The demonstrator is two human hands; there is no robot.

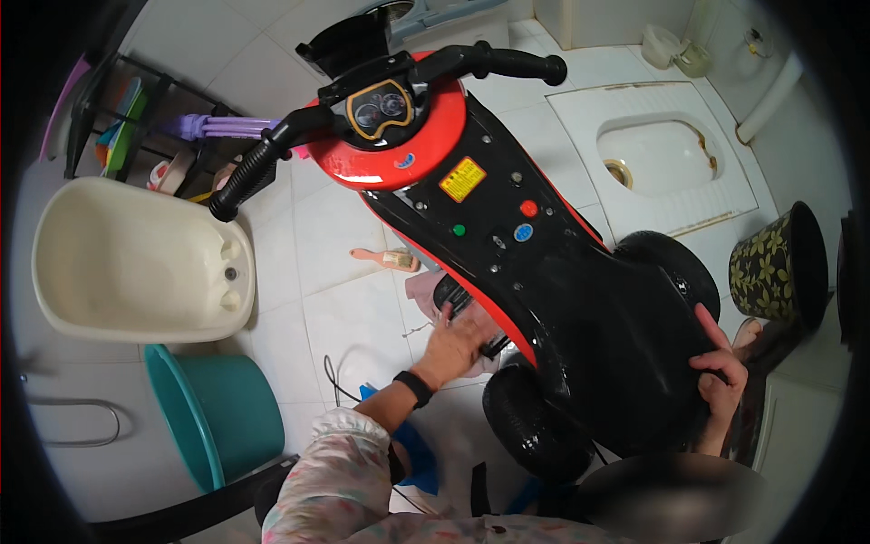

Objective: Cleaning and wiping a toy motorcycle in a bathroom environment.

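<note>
In the head view, a big toy motorbike made of shiny black and red plastic (580,304) is in front of me, its front pointing away. I think I am wiping its low left side. My left hand (458,346) has its fingers stretched out over a soft, pale pink cloth (422,286), beside a black plastic part that looks like a footrest (446,292), low on the motorbike. I cannot tell if it grips the cloth. My right hand (722,374) is not closed; its fingers bend loosely at the motorbike's back end, maybe to steady it. The next move, I guess, needs firm rubbing with the left and a still motorbike. The motorbike is just right of my left hand. A small, orange-pink brush (388,260) lies left of the motorbike.
</note>
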